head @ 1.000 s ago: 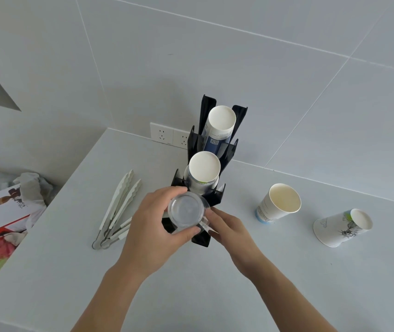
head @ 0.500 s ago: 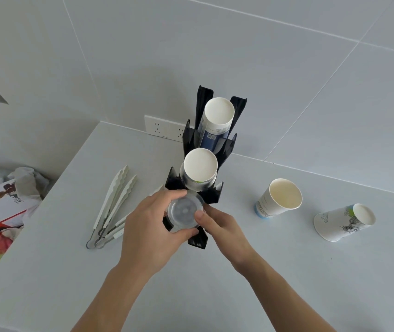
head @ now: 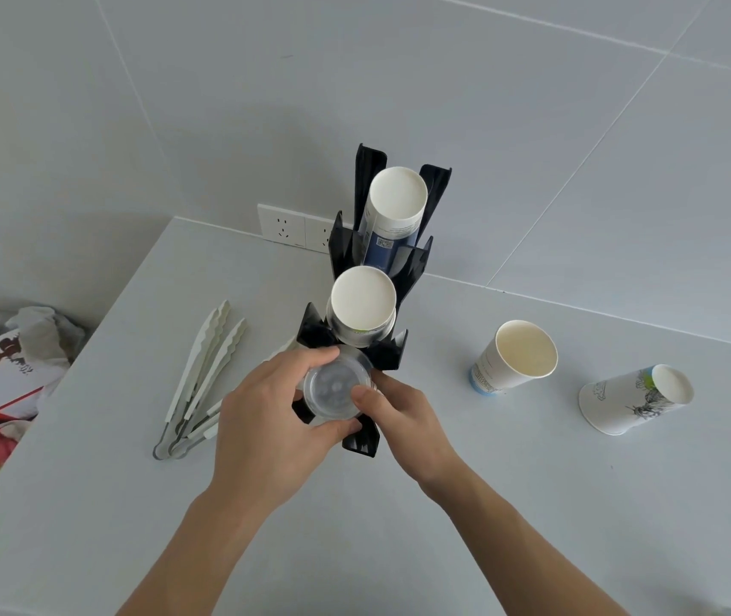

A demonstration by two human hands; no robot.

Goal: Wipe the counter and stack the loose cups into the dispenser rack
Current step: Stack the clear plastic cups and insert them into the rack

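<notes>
Both hands close on a clear plastic cup (head: 334, 390), seen bottom-up, at the front slot of the black plastic dispenser rack (head: 392, 349). The left hand (head: 274, 415) has its grip wrapped round the cup's left side, thumb under the near edge and fingers curled over the far edge. The right hand (head: 403, 420) presses its thumb against the cup's right rim, its other fingers tucked beside the rack; its grip is partly closed on the cup too. Behind the cup, the rack's middle slot carries a stack of white paper cups with a green-printed band (head: 363, 304), and the rear, tallest slot carries a stack of white paper cups with a dark blue label (head: 394, 206), all base-up. On the pale grey surface (head: 488, 504) to the right, well apart from the rack, a white paper cup with a blue base (head: 517, 360) stands upright, mouth open. Further right, a white paper cup printed with line drawings (head: 634, 400) sits inverted. Left of the rack lie white plastic tongs (head: 201, 375). A white double wall socket (head: 294, 229) sits behind the rack.
</notes>
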